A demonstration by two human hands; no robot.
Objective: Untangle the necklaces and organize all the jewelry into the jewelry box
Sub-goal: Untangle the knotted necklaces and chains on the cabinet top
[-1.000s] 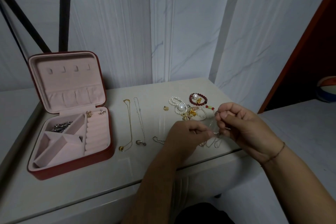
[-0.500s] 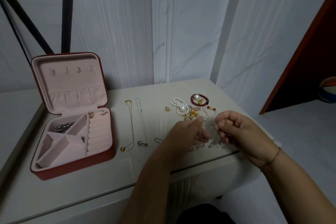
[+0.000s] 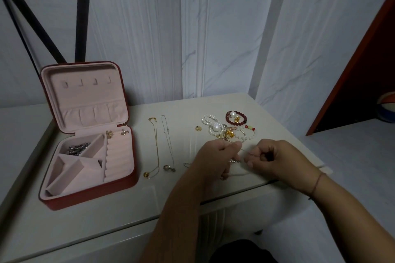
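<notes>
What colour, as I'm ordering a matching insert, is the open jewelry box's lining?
Pale pink lining, in the dark red square jewelry box; clearest in head view.

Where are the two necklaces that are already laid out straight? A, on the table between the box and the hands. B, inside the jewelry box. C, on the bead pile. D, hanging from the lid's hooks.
A: the gold necklace and the silver necklace lie side by side on the table, between the open jewelry box and the left hand.
</notes>
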